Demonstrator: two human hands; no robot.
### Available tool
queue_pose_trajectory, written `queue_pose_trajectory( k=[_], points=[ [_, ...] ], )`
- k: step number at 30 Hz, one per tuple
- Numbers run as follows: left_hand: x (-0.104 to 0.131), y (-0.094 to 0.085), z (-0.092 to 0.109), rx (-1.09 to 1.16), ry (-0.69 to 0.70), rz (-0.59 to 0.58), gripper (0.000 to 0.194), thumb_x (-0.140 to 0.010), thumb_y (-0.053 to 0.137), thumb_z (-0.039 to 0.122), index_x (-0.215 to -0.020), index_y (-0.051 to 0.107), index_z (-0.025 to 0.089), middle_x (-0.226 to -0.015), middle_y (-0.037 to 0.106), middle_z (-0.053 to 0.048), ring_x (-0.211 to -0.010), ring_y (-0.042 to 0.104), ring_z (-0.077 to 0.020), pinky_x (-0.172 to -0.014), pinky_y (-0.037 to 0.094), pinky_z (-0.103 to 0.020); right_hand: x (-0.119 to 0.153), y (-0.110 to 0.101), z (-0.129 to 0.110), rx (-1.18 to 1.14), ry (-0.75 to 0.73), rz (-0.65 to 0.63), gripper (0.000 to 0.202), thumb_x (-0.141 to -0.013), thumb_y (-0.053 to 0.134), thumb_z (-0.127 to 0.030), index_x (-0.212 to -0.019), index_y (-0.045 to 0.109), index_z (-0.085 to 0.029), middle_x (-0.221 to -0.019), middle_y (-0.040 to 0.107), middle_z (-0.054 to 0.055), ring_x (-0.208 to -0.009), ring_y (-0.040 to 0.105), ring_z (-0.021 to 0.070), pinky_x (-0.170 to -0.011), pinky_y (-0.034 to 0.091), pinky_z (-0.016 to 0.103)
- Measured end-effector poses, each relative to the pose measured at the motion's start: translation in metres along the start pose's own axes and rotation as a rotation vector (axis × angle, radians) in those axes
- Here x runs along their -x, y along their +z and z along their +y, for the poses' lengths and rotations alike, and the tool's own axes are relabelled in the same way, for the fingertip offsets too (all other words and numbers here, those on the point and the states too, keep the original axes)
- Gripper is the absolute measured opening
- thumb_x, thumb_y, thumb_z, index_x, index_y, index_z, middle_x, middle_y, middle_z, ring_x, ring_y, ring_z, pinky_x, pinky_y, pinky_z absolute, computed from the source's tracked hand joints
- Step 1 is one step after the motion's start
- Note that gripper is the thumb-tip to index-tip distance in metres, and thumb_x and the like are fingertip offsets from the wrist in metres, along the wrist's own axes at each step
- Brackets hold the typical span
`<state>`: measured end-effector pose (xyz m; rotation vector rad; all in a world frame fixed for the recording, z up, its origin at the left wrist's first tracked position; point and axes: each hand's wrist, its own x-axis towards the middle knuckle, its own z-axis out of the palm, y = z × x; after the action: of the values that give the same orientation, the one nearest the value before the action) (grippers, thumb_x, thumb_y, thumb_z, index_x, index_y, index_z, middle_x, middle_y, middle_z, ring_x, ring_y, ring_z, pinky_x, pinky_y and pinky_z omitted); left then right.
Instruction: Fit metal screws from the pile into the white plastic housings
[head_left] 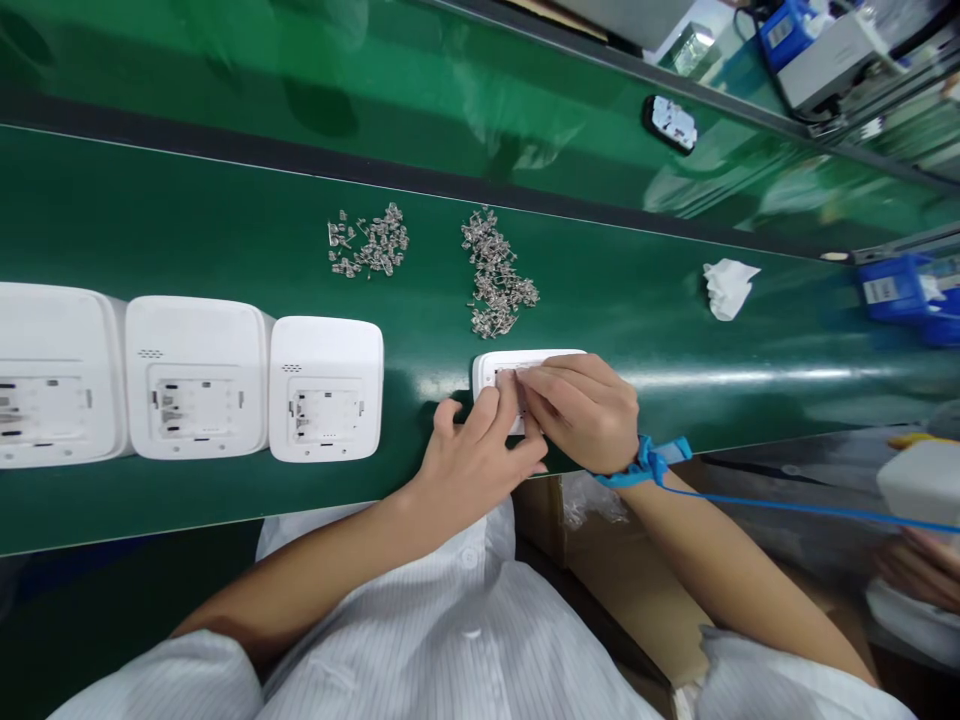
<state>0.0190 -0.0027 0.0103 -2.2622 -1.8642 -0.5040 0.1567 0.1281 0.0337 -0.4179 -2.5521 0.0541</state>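
Note:
A white plastic housing (487, 367) with rounded corners lies face down at the table's front edge, partly covered by my hands. My left hand (476, 450) steadies it, its middle fingertips resting in the recessed area and the thumb at the near edge. From the right, my right hand (589, 410) reaches over the housing with thumb and index finger pinched at the recess. Whatever sits between those fingertips is hidden. Just beyond is a pile of small shiny metal pieces (496, 275), like spring contacts. A second, smaller pile of metal pieces (379, 242) lies to its left.
Several white housings stand in a row at left, the nearest housing (326, 345) in stacks. A crumpled white tissue (729, 288) and blue bins (896, 290) are at right. A blue wrist strap (645, 463) trails its cord rightward. Another person's hand (919, 570) shows at far right.

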Motion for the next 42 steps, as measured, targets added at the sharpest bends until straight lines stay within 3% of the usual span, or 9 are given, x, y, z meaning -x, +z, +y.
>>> queue_pose_trajectory(
  k=[15,20,26,35,39,42],
  points=[
    [0.003,0.002,0.001,-0.014,0.024,-0.011,0.043,-0.1,0.044,0.058,-0.125,0.055,0.024,-0.15,0.046,-0.019,-0.133,0.038,-0.0277,-0.091,0.033,-0.045,-0.001,-0.001,0.001,-0.012,-0.023,-0.068,0.021,-0.09,0.064,-0.006,-0.106,0.066,-0.018,-0.087,0.073,0.004,-0.089,0.066,0.0199,-0.083,0.055,0.034],
    [0.005,0.001,0.002,-0.033,0.019,0.026,0.044,-0.102,0.042,0.056,-0.125,0.057,0.023,-0.148,0.048,-0.017,-0.135,0.036,-0.0289,-0.09,0.032,-0.045,-0.005,0.0,-0.004,0.072,0.136,0.008,0.021,-0.088,0.065,-0.009,-0.106,0.066,-0.02,-0.093,0.073,0.005,-0.093,0.061,0.0226,-0.084,0.053,0.036],
    [0.006,0.001,-0.001,-0.001,0.061,0.029,0.045,-0.103,0.04,0.055,-0.126,0.059,0.021,-0.137,0.055,-0.015,-0.137,0.034,-0.0292,-0.088,0.035,-0.046,-0.016,-0.004,-0.006,0.217,0.277,-0.152,0.014,-0.088,0.065,-0.024,-0.101,0.071,-0.021,-0.114,0.068,0.008,-0.11,0.053,0.0298,-0.09,0.04,0.045],
    [0.003,0.003,-0.002,0.066,0.057,0.025,0.041,-0.102,0.045,0.052,-0.124,0.059,0.02,-0.131,0.058,-0.016,-0.142,0.032,-0.0306,-0.089,0.034,-0.047,-0.027,-0.014,0.0,0.201,0.268,-0.296,0.014,-0.092,0.061,-0.027,-0.094,0.074,-0.021,-0.12,0.066,0.006,-0.117,0.043,0.0327,-0.086,0.03,0.046],
    [-0.001,0.003,-0.002,0.114,0.053,0.011,0.04,-0.097,0.055,0.053,-0.12,0.06,0.021,-0.127,0.059,-0.015,-0.144,0.03,-0.034,-0.094,0.033,-0.05,-0.022,-0.016,-0.001,0.175,0.277,-0.235,0.012,-0.093,0.062,-0.026,-0.097,0.073,-0.022,-0.118,0.066,0.007,-0.114,0.044,0.0325,-0.086,0.033,0.045],
    [-0.003,0.003,-0.002,0.143,0.053,-0.008,0.036,-0.095,0.059,0.052,-0.115,0.061,0.023,-0.128,0.058,-0.014,-0.143,0.032,-0.0355,-0.095,0.032,-0.051,-0.016,-0.018,-0.007,0.079,0.259,-0.189,0.014,-0.093,0.062,-0.022,-0.103,0.071,-0.021,-0.106,0.07,0.006,-0.104,0.049,0.0283,-0.085,0.037,0.042]
  ],
)
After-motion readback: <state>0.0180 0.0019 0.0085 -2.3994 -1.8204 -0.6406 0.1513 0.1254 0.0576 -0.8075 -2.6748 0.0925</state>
